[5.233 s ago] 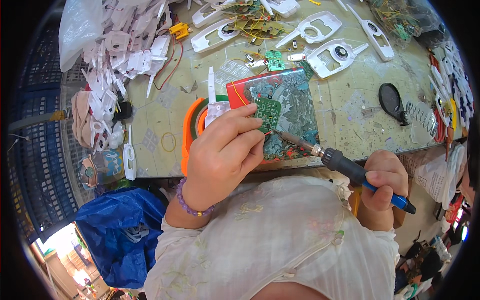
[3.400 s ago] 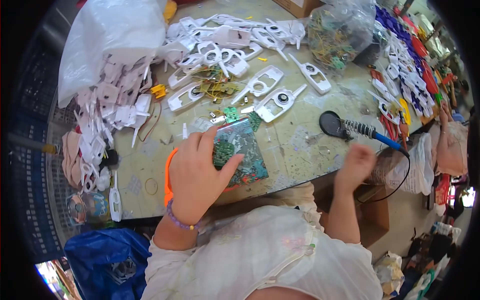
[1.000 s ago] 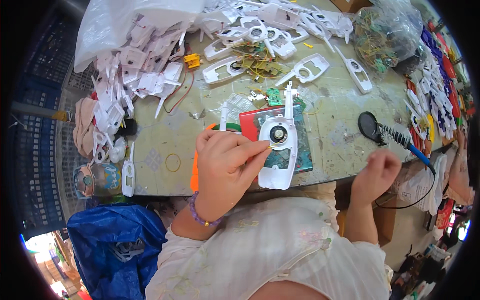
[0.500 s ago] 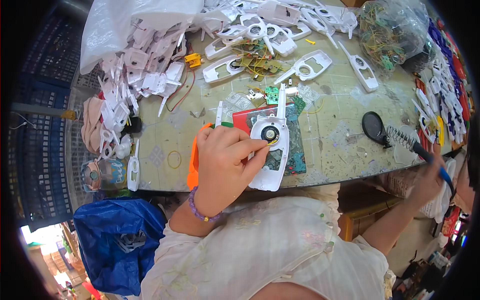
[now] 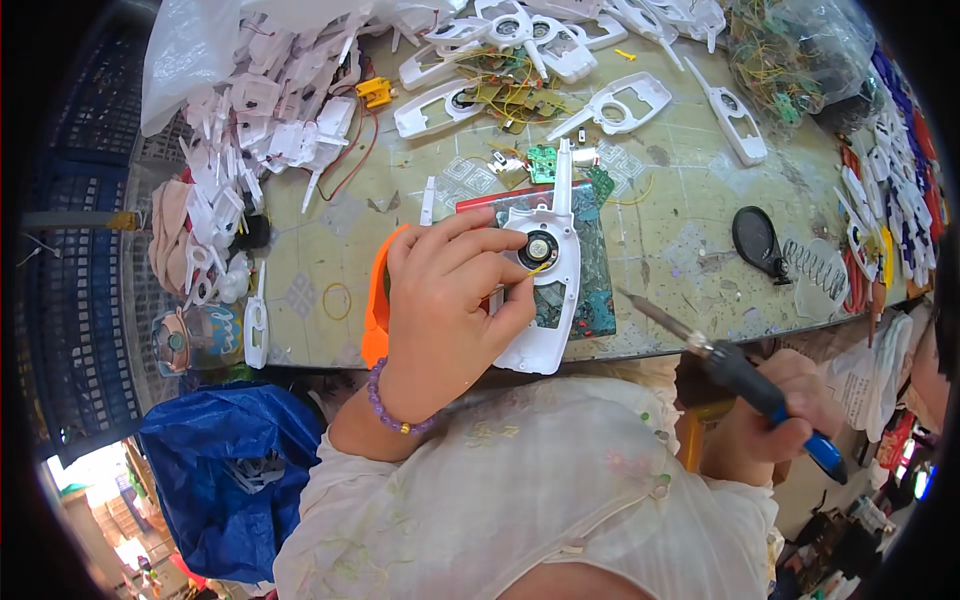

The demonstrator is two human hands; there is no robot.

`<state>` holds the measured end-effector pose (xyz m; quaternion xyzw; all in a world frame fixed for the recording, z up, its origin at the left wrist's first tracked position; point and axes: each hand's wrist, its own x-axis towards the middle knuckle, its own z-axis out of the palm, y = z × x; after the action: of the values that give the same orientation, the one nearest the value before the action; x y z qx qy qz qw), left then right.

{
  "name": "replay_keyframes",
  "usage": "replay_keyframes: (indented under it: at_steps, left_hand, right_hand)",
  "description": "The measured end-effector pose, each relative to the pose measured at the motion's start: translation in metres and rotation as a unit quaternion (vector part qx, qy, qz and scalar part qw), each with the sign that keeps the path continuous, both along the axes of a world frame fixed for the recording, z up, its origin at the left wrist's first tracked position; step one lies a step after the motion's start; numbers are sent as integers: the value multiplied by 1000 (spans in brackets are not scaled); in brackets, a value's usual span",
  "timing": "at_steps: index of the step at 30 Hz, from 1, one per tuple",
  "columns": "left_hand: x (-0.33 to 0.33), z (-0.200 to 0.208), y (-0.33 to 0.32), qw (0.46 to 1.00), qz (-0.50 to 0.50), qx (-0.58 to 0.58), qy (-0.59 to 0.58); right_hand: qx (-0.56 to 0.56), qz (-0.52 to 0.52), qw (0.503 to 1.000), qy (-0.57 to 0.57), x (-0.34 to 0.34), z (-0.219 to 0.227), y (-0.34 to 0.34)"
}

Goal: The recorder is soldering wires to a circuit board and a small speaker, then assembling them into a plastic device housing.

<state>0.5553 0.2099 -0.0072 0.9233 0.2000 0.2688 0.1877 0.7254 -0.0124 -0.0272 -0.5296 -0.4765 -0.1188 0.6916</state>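
A white plastic housing (image 5: 536, 352) with a long narrow arm lies in front of me on a green circuit board (image 5: 594, 262) with a red edge. Set in the housing is a small round black speaker (image 5: 539, 249). With thumb and forefinger closed, my left hand (image 5: 445, 300) pinches a thin yellow wire (image 5: 541, 268) against the speaker's rim. At the right, my right hand (image 5: 795, 410) is wrapped round the handle of a soldering iron (image 5: 738, 372). Its bare tip points up and left, apart from the housing. An orange plastic part (image 5: 376, 325) is partly hidden behind my left hand.
White housings (image 5: 290, 120) pile up at the back left. Yellow-wired circuit boards (image 5: 515, 90) lie at the back, and more fill a clear bag (image 5: 800, 60). At the right stands a coiled iron holder (image 5: 815, 265) beside a round black lid (image 5: 757, 240). A blue bag (image 5: 230, 480) hangs below left.
My right hand has brought the soldering iron out of the coiled holder, leftward and toward me. My left hand keeps its pinch at the speaker. The view has shifted slightly.
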Motion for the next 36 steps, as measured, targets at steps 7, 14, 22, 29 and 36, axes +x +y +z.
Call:
replay_keyframes:
  at_steps: [7, 14, 22, 29, 36]
  left_hand:
    - [0, -2, -1, 1000, -1, -17, -14]
    - [1, -1, -1, 1000, 0, -15, -9]
    - [4, 1, -2, 1000, 6, -8, -3]
    - [4, 1, -3, 1000, 11, -13, 1]
    - [5, 4, -3, 1000, 14, -13, 8]
  right_hand:
    - [-37, 65, 996, -57, -2, -2, 21]
    - [-89, 112, 986, -81, 1, 4, 25]
    - [-105, 118, 982, -99, 1, 8, 32]
    - [-94, 127, 982, -104, 4, 4, 37]
    - [-101, 133, 981, -103, 6, 5, 37]
